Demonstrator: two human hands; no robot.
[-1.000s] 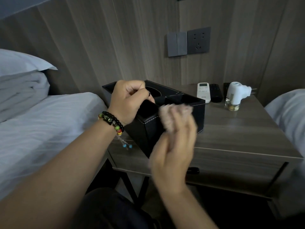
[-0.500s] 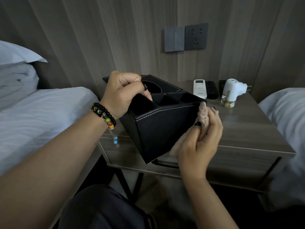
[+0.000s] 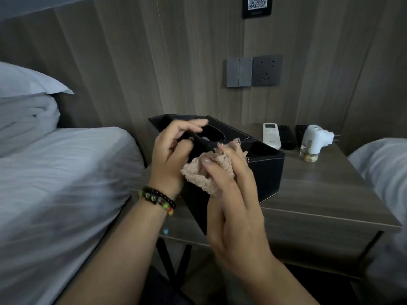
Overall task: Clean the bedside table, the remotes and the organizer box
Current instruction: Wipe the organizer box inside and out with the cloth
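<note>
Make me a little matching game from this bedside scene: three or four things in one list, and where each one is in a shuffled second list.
Things:
1. pink cloth
2. white remote
3. organizer box
4. plug-in vaporizer

Places:
A. gripped by the left hand
B. at the table's back right, right of the remotes
C. bunched in the right hand
D. flat near the wall, left of the black remotes

Pairs: 1-C, 2-D, 3-A, 4-B
</note>
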